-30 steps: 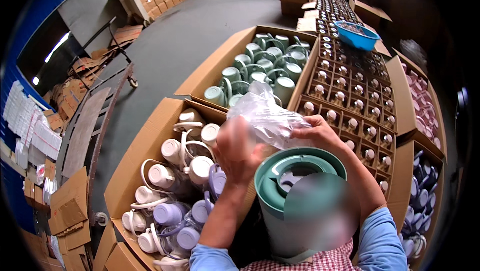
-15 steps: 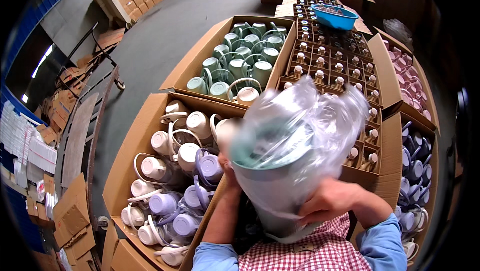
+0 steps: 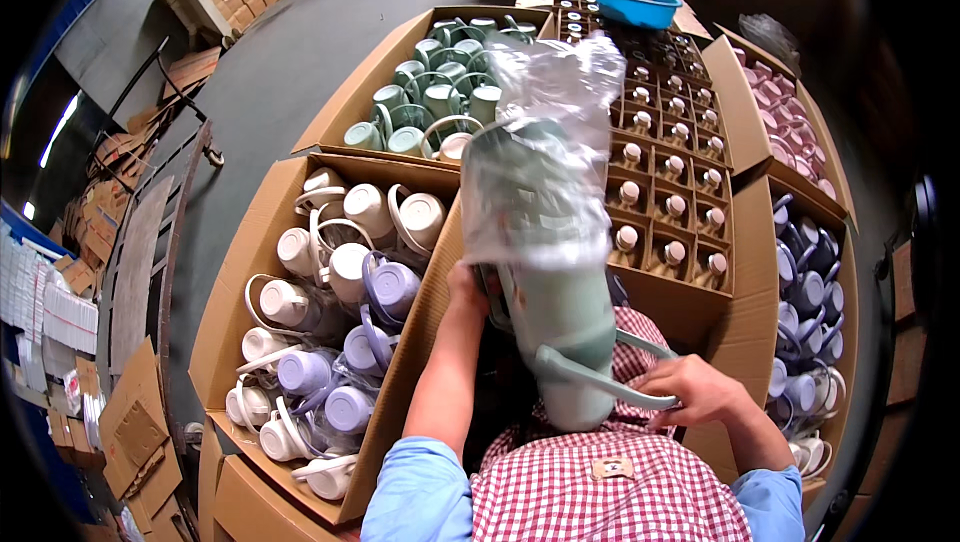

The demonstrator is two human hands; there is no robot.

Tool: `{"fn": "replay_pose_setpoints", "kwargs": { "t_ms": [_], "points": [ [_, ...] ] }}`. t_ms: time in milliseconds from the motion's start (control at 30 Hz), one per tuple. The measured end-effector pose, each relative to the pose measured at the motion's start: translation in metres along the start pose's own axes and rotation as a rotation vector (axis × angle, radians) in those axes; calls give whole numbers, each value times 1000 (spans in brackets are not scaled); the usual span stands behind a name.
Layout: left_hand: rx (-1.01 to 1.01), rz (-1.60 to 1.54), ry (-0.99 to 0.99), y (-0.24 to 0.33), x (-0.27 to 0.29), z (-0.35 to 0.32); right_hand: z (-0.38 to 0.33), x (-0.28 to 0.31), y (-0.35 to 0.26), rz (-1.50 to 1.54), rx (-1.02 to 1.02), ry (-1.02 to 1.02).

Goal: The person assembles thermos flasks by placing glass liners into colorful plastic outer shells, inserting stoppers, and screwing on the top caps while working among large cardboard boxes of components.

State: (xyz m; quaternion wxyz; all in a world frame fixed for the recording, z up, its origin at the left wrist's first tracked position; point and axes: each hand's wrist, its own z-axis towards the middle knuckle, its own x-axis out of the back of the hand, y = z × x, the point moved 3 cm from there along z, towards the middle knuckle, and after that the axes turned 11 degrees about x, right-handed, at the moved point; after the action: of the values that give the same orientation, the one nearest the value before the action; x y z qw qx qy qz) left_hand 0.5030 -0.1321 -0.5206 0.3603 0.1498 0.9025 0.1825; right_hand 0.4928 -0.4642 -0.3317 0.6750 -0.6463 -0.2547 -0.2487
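Observation:
A pale green tumbler (image 3: 562,317) is tilted in front of my chest, its far end inside a crumpled clear plastic bag (image 3: 555,82). The bag's edge rings the tumbler's middle, and the near part is bare. My left hand (image 3: 468,292) grips the tumbler's left side, with most of its fingers hidden behind it. At the near end, my right hand (image 3: 700,389) has its fingers closed on the looped carry handle (image 3: 600,382).
Left are open cartons of cream and lilac tumblers (image 3: 350,272) and green tumblers (image 3: 440,97). Ahead, a divided carton holds white-capped bottles (image 3: 672,207), with a blue basin (image 3: 635,7) beyond. Right are cartons of purple (image 3: 810,292) and pink tumblers (image 3: 785,127). A trolley (image 3: 150,262) stands left.
The bag's edge has shifted from the tumbler's near end up to its middle, baring the body and handle. My right hand has moved from the bag to the handle.

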Motion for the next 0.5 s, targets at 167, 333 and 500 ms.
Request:
{"fn": "replay_pose_setpoints", "kwargs": {
  "t_ms": [167,333,500],
  "points": [
    [-245,425,223,6,-22,-41,-16,-37,0,289,-76,449],
    [-1134,1280,138,-4,-104,-167,7,-24,-14,229,-71,559],
    [-1209,1413,-818,-25,-137,-268,22,-3,-33,811,-105,1064]
  ]
}}
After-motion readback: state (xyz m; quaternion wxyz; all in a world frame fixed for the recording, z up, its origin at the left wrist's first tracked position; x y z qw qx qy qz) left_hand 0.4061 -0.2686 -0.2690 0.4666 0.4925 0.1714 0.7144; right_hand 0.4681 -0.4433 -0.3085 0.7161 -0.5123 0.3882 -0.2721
